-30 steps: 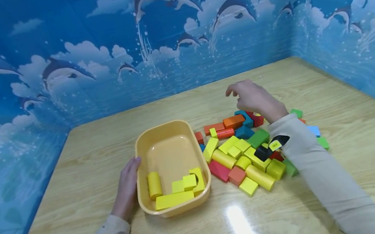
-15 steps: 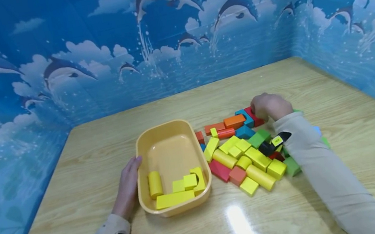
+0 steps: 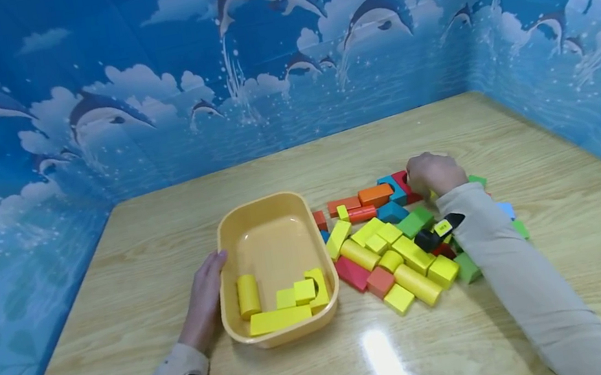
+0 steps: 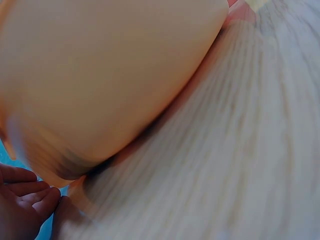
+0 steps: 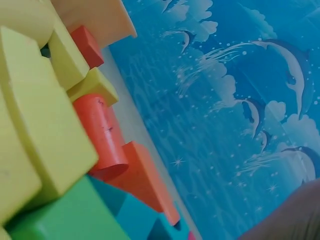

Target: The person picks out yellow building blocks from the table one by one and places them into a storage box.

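A tan plastic tray (image 3: 264, 203) holds several yellow blocks, among them a cylinder (image 3: 247, 295) and a long bar (image 3: 280, 320). My left hand (image 3: 207, 300) lies along the tray's left side, fingertips at the rim; the left wrist view shows its fingers (image 4: 25, 187) against the tray wall. To the right, my right hand (image 3: 435, 172) reaches down at the back of a block pile, beside a red block (image 3: 402, 188). Its fingers curl down, and a sliver of a yellow block (image 3: 433, 196) shows under them. The fingertips themselves are hidden.
Yellow blocks such as a cylinder (image 3: 417, 285) fill the front of the pile. Orange (image 3: 375, 194), blue (image 3: 392, 212) and green blocks (image 3: 415, 222) lie behind and among them. A dolphin-printed curtain (image 3: 287, 104) borders the wooden table (image 3: 175, 214).
My right hand came down and to the right from above the pile to beside the red block. Under its fingers a yellow block now shows. The left hand and tray stayed put.
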The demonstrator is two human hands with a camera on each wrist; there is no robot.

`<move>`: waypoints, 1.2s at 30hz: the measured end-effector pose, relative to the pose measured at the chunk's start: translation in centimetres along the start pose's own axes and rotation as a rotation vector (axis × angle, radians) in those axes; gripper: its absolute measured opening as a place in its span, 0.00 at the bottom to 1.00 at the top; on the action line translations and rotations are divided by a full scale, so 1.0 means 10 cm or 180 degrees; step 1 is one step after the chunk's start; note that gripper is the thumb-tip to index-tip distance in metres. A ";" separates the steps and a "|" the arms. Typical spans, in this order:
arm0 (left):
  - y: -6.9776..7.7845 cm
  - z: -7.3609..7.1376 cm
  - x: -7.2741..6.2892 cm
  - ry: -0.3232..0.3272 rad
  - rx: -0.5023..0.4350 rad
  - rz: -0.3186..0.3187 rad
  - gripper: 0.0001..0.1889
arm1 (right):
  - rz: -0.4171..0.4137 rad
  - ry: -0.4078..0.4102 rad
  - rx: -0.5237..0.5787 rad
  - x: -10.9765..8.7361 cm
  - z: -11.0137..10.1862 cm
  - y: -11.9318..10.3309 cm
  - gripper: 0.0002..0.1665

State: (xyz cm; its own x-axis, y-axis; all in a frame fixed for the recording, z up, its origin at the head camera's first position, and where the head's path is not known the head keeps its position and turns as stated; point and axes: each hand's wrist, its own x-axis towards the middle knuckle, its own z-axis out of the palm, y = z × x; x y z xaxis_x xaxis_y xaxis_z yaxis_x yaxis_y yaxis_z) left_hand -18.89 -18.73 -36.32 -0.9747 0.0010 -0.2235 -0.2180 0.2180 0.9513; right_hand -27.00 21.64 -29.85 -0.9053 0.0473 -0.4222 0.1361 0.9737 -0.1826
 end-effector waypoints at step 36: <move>0.01 0.00 -0.03 0.0006 0.0050 0.0047 0.33 | -0.1916 -0.0217 -0.0567 -0.91 0.03 -1.07 0.28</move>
State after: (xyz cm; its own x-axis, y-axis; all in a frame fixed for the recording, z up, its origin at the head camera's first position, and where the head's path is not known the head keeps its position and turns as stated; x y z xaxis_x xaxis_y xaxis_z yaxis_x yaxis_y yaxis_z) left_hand -18.59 -18.70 -36.13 -0.9779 0.0026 -0.2090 -0.2026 0.2332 0.9511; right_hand -20.13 10.73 -24.36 -0.7739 -0.5291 -0.3481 -0.4637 0.8477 -0.2577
